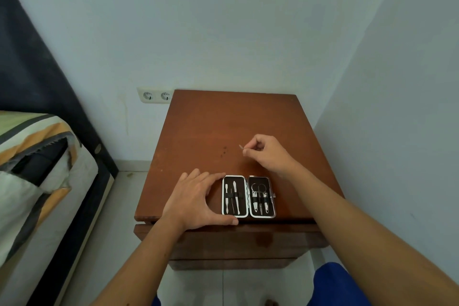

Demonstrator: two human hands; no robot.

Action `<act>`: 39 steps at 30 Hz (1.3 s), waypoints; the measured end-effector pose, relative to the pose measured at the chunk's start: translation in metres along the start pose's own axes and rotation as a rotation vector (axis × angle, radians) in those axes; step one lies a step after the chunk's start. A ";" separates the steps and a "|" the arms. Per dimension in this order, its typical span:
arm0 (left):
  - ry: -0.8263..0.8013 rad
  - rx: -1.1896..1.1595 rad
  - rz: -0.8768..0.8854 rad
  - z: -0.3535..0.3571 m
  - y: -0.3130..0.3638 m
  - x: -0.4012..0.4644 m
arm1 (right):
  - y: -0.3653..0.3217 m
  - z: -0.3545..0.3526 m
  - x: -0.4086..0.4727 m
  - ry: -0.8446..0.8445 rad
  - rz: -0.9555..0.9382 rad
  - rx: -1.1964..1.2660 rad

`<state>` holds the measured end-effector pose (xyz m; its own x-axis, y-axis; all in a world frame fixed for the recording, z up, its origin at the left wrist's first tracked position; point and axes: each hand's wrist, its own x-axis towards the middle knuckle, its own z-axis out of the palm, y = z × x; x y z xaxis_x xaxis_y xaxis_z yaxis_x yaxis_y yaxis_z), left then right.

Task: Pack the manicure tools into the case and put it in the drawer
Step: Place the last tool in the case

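A small manicure case (248,197) lies open flat near the front edge of a brown wooden nightstand (218,126). Several metal tools sit under its elastic straps, including scissors and clippers in the right half. My left hand (196,200) rests against the case's left side, thumb along its front edge and fingers spread. My right hand (267,154) hovers behind the case, pinching a thin metal tool (241,147) whose tip sticks out to the left.
The nightstand's drawer fronts (236,243) show below the top, shut. A double wall socket (156,95) is behind its left corner. A bed (37,169) with striped bedding stands at the left; walls close in behind and to the right.
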<state>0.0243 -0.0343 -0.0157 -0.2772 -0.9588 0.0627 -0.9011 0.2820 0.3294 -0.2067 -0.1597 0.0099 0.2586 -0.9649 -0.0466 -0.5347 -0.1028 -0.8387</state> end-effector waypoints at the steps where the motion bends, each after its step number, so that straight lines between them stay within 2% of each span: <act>1: 0.003 0.001 0.001 0.000 0.000 0.000 | 0.000 0.000 -0.006 -0.026 0.012 0.087; 4: 0.007 0.010 0.002 0.000 0.001 0.001 | 0.001 0.001 -0.022 -0.087 0.029 0.199; 12: 0.005 0.006 -0.003 0.002 0.000 0.000 | 0.005 0.013 -0.036 -0.071 0.048 0.227; 18: 0.011 0.000 -0.005 0.002 0.001 0.001 | 0.006 0.021 -0.040 -0.081 -0.014 -0.001; 21: 0.015 0.001 -0.004 0.002 0.001 0.001 | 0.005 0.020 -0.045 -0.080 -0.115 -0.193; 28: 0.020 0.010 0.000 0.003 0.001 0.001 | 0.006 0.013 -0.059 -0.180 -0.267 -0.545; 34: 0.013 0.008 -0.003 0.000 0.004 0.000 | 0.006 0.008 -0.074 -0.242 -0.275 -0.629; 39: 0.008 0.010 -0.009 0.000 0.003 -0.001 | 0.010 0.011 -0.081 -0.207 -0.272 -0.569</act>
<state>0.0215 -0.0320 -0.0146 -0.2662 -0.9616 0.0669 -0.9071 0.2734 0.3202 -0.2242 -0.0795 -0.0010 0.5629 -0.8262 -0.0243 -0.7555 -0.5023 -0.4206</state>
